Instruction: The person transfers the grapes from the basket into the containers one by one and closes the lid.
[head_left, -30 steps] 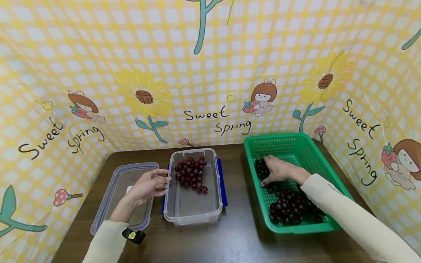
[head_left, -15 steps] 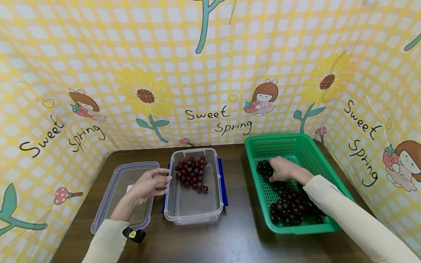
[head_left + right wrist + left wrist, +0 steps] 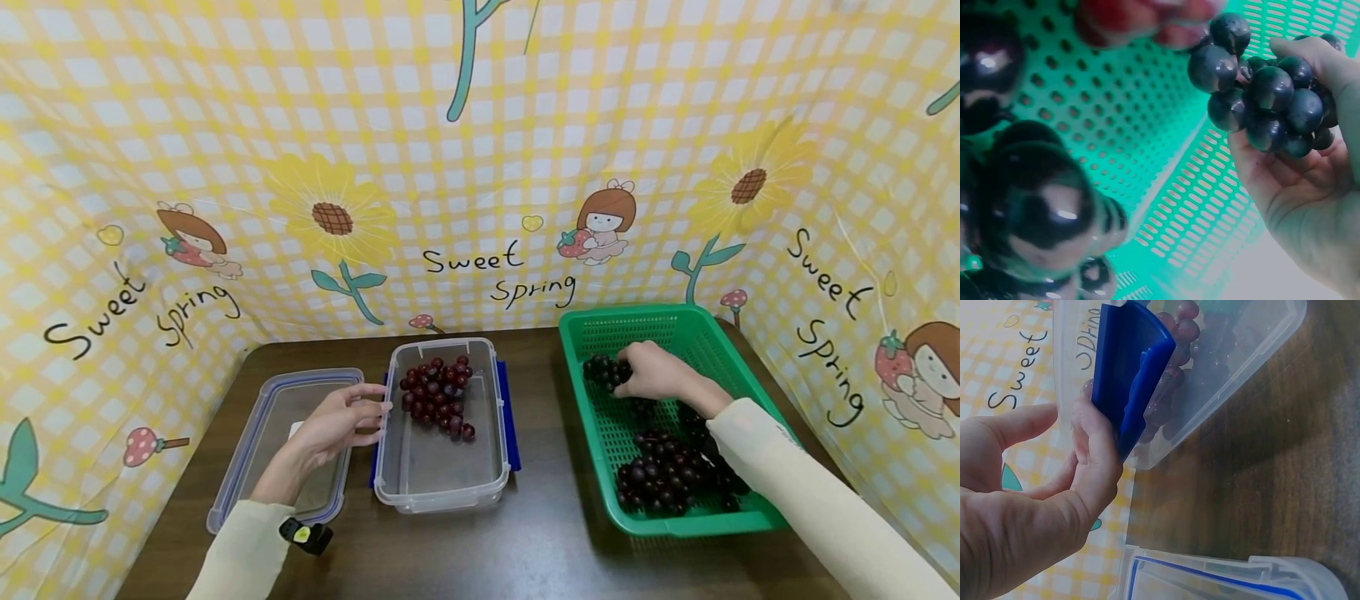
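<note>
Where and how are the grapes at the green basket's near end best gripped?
Probably from above, fingers cupped gently round the middle of the grapes. They lie inside the green basket, close to its near wall, so its sides hinder a low approach. I can't make out a stem to pinch, and their bunched shape suits cupping.
</note>
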Demonstrator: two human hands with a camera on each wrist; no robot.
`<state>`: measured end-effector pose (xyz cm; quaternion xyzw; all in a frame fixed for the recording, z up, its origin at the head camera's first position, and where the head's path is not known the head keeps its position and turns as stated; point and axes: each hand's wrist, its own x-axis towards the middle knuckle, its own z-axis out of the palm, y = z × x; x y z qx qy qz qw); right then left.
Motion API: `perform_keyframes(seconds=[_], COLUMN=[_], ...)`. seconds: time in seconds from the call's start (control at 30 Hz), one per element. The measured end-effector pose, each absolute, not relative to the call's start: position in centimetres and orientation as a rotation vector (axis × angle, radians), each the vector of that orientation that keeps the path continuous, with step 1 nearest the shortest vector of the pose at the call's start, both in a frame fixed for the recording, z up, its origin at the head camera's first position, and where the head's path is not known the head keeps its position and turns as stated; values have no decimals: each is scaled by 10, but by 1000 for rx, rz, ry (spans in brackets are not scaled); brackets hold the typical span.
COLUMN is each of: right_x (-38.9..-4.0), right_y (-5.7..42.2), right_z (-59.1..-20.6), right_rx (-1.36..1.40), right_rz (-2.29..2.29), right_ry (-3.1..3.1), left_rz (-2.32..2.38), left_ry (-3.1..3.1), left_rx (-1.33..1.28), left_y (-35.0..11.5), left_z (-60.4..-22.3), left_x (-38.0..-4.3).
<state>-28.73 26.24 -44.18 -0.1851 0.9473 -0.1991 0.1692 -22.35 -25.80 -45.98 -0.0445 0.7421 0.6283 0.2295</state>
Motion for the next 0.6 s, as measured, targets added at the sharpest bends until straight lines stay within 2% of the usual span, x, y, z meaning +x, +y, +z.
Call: perform_keyframes(seconds=[0.6], right_x=[-274], right_y=[252], right_z=[-399], right_rx=[-436], right_rz=[-840], right_ry=[2769], left_rz=[1722], left_ry=[2045], left_rx=[-120], left_y=[-258], left_z=[-459], left_x=[-224])
